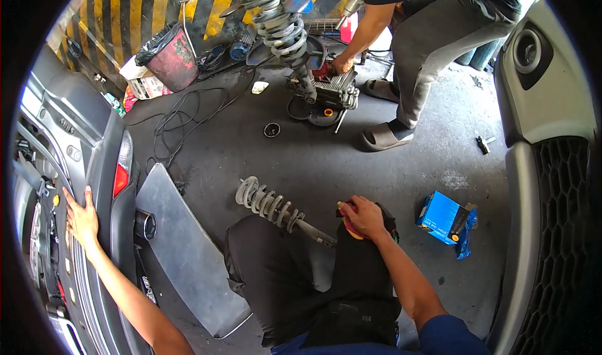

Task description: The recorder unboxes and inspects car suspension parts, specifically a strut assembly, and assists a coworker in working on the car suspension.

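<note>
My left hand [81,217] lies flat with fingers spread on the grey rear bumper of a car [103,161] at the left, near its red tail lamp [121,170]. My right hand [364,217] rests on my knee, closed over a red and yellow tool [348,228]. A grey strut with a coil spring [273,206] lies on the floor just beyond my knees in dark trousers.
Another person [433,35] bends over a second coil strut [282,29] clamped upright on a machine. A blue box [446,217] lies at right, a metal panel [182,248] at left. Cables, a lined bin [170,55] and another car's bumper [552,167] surround the concrete floor.
</note>
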Demonstrator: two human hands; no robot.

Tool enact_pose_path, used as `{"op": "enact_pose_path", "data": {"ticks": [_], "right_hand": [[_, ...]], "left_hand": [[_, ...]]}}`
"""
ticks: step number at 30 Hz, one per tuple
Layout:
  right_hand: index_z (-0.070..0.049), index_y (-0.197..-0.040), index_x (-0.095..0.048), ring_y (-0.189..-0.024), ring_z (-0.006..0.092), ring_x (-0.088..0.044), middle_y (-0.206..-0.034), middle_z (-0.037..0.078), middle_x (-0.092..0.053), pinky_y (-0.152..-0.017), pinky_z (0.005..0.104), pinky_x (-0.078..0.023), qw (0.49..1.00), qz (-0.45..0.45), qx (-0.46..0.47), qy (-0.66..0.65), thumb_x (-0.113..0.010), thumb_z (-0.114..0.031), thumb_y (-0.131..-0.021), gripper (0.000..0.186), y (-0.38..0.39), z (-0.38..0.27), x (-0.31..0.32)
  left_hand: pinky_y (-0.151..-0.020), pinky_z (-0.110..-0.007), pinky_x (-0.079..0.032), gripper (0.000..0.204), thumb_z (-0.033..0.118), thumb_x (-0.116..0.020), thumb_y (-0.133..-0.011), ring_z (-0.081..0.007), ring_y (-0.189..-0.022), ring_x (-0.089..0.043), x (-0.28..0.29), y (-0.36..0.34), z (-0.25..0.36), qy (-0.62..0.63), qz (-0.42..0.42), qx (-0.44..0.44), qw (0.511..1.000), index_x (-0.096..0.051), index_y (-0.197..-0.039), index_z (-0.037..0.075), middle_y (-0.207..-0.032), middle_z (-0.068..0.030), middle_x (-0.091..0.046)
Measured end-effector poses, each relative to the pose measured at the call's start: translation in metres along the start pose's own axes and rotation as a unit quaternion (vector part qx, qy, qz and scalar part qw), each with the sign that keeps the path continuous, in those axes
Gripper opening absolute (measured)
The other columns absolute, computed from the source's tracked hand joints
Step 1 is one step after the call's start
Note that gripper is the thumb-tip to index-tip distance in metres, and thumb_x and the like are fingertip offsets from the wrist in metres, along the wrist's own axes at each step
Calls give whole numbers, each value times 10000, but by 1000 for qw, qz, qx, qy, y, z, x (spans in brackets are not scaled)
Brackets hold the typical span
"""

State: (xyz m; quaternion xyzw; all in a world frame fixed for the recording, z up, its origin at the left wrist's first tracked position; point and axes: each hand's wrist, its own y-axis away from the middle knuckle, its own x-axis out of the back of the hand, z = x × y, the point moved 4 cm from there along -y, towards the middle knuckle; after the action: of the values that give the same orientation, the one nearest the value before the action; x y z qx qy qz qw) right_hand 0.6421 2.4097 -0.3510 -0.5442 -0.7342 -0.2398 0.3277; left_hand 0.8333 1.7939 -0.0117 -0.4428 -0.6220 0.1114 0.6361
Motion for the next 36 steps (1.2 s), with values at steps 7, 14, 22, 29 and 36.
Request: {"op": "enact_pose_path", "data": {"ticks": [7,14,22,29,36], "right_hand": [[-32,-906,-637,-886,376,-629,-925,183,-647,-772,453,-485,999,33,-28,-13,-546,-470,-914,448,-3,22,7],[-31,-892,-642,-844,394,-632,-878,180,-660,-748,471,-486,997,7,-67,26,-557,-468,-906,445,-10,31,7],[-52,-892,-680,-829,394,-648,-835,195,-677,-726,462,-493,998,26,-52,16,-587,-459,-889,417,-20,26,-5],[-51,-905,-684,-851,397,-646,-865,203,-678,-751,460,-493,998,-4,-59,26,-575,-483,-889,446,-29,22,-15],[-43,-938,-660,-915,390,-639,-925,197,-679,-807,464,-489,995,-50,-75,40,-536,-492,-907,466,-35,15,-19]], "left_hand": [[-1078,-591,-274,791,667,-366,-923,-443,-1297,-419,0,6,3,-28,-10,13,999,-133,-1539,229,-1411,-279,-424],[-1103,-575,-247,758,624,-374,-942,-450,-1312,-397,7,13,13,-40,-8,20,999,-111,-1542,243,-1419,-297,-404],[-1104,-571,-250,747,598,-392,-949,-439,-1312,-402,14,18,18,-34,-3,19,999,-131,-1541,223,-1409,-305,-410],[-1104,-582,-241,749,591,-404,-948,-437,-1324,-391,17,19,26,-31,-22,23,999,-143,-1539,213,-1409,-307,-411],[-1102,-596,-240,757,602,-394,-946,-443,-1325,-388,18,19,22,-34,-21,22,999,-132,-1539,211,-1409,-313,-406]]}}
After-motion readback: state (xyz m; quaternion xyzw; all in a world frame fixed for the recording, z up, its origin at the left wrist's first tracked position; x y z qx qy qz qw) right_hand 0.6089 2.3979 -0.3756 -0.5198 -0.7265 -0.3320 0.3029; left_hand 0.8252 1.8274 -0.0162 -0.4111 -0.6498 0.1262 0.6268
